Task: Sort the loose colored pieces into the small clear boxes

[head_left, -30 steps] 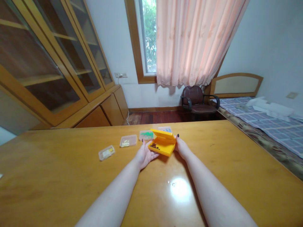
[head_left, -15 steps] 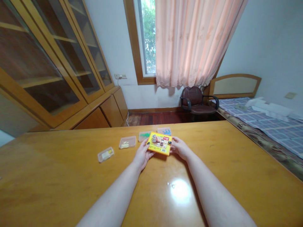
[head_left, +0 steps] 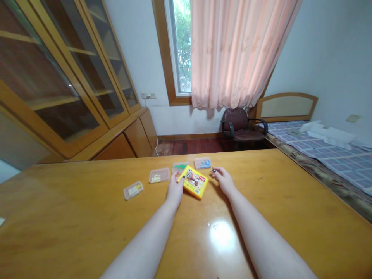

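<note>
A flat yellow Go game box (head_left: 194, 181), with printed pictures of dark and white pieces, is held by its left edge in my left hand (head_left: 175, 190). The thumb lies on top of the box, which is tilted, its right end lower. My right hand (head_left: 223, 180) is off the box, a little to its right, with fingers bent and apart and nothing visible in them. Just behind the box are a clear case of green pieces (head_left: 179, 167), partly covered by it, and a clear case of blue pieces (head_left: 202, 163).
To the left on the wooden table (head_left: 87, 217) lie a clear case with cream pieces (head_left: 159, 176) and a smaller clear case (head_left: 133, 190) with white and yellow contents. Beyond the far edge stand a brown armchair (head_left: 240, 122), a bed (head_left: 314, 147) and a glass-door cabinet (head_left: 99, 89).
My right hand has let go of the yellow box and moved slightly right. The box has turned clockwise in my left hand, uncovering more of the blue pieces' case.
</note>
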Available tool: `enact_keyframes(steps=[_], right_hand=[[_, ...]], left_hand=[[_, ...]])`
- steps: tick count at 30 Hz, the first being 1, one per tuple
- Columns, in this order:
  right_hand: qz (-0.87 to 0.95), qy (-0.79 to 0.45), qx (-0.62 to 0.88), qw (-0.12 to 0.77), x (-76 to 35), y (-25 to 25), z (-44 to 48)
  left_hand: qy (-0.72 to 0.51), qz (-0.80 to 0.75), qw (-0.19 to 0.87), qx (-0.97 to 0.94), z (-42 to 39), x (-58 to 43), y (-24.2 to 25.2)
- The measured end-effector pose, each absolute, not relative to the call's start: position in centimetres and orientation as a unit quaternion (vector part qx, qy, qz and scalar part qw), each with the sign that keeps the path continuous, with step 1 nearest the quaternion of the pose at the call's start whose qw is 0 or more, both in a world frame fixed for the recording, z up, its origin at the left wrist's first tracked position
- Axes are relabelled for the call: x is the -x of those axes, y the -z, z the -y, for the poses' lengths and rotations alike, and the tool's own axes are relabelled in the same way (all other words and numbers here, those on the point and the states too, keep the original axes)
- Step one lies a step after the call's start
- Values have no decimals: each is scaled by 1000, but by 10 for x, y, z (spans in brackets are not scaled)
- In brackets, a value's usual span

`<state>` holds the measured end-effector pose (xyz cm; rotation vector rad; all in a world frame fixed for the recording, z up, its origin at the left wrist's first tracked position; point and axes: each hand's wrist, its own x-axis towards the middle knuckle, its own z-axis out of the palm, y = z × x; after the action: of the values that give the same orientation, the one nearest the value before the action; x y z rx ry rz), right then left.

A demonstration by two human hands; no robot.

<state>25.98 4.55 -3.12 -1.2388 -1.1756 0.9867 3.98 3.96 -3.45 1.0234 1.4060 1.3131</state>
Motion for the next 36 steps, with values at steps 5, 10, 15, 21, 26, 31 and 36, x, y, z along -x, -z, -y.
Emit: enact_keyframes(steps=[5, 10, 15, 21, 26, 31, 36], right_hand=[[739, -251, 523, 343, -254, 25, -34], [789, -186, 536, 234, -253, 17, -31], [779, -158, 574, 198, -251, 20, -32], [754, -87, 619, 203, -249, 31, -38], [729, -49, 644, 227, -251, 39, -51], [736, -76, 634, 226, -258, 38, -75], [745, -62, 626, 221, -265, 33, -94]], left_hand=[[-412, -605, 328, -597, -28, -38, 25], [-348, -659, 191, -639, -22, -27, 8], [-353, -673, 211, -615, -25, -24, 6], [-390, -574, 238, -680, -30, -29, 13], [-366, -431, 296, -770, -28, -35, 17], [-316, -423, 320, -787, -19, -43, 18], [-299, -422, 285, -807, -11, -45, 13]])
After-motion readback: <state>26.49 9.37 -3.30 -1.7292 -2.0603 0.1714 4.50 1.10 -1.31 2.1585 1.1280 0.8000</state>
